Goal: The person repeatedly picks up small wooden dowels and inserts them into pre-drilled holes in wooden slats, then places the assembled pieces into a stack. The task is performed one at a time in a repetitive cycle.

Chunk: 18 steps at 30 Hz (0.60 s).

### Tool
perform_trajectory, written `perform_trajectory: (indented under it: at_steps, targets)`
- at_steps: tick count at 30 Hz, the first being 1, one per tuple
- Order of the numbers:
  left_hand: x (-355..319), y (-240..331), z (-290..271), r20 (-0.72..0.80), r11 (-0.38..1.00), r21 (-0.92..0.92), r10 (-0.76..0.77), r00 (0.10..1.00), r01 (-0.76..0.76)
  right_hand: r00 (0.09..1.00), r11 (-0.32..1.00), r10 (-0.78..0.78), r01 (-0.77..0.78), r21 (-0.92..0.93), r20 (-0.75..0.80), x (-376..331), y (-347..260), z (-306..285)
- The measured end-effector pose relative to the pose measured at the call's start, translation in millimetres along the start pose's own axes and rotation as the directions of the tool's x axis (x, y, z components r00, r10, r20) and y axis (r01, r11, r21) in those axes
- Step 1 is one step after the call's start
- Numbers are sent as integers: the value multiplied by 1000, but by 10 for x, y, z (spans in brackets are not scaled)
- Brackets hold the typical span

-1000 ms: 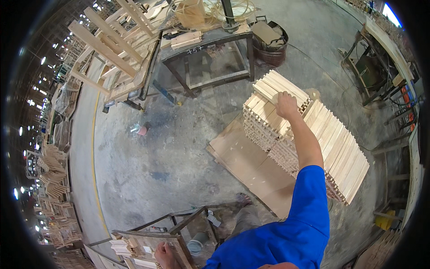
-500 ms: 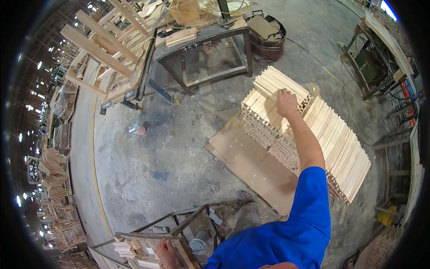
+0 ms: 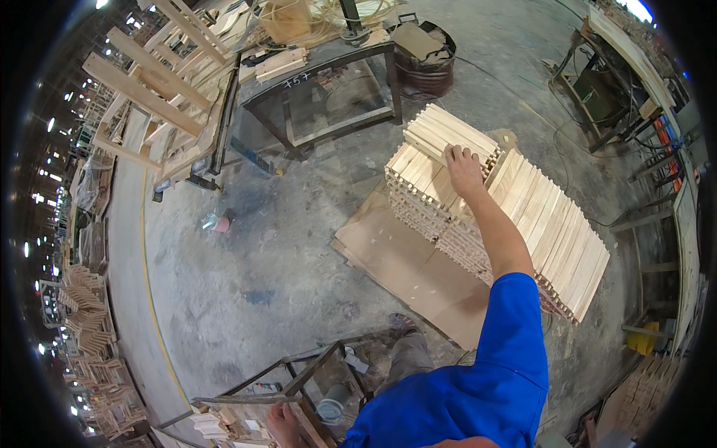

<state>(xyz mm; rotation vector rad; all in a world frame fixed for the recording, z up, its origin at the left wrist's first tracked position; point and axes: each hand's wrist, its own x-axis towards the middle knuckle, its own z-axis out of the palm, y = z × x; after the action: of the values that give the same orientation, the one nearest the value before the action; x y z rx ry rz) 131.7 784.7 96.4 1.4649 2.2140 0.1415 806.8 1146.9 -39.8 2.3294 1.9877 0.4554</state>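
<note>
My right hand (image 3: 464, 168) reaches out to a large stack of pale wooden slats (image 3: 549, 213). Its fingers are curled over the edge of a slat (image 3: 429, 145) on the raised far-left part of the stack. The slats lie side by side in layers, their notched ends facing left. Low in the picture, my left hand (image 3: 282, 424) is at the edge of a wooden-topped bench (image 3: 254, 414), its fingers bent together. What it holds, if anything, is hidden. Several short pale wood pieces (image 3: 213, 424) lie on that bench, left of the hand.
Under the stack lies a brown board (image 3: 403, 269) on the concrete floor. A dark metal-framed table (image 3: 321, 97) stands far off, with a round bin (image 3: 426, 67) beside it. Wooden frames (image 3: 149, 97) stand on a bench at far left. A pink cup-like item (image 3: 218, 222) is on the floor.
The whole view has shifted slightly, so the stack sits a little further left. My right hand stays at the same part of the stack. My left hand is slightly lower by the bench edge.
</note>
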Motion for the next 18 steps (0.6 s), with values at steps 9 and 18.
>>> perform_trajectory:
  at_steps: [9,18]
  targets:
    - [63,-24,85,-187,998,-56,30,982,-42,999,994,-35,34,108,8,6,110,-26]
    - [45,-97,114,-210,990,49,139,968,-132,994,990,105,-103,96,-12,-107,-45,9]
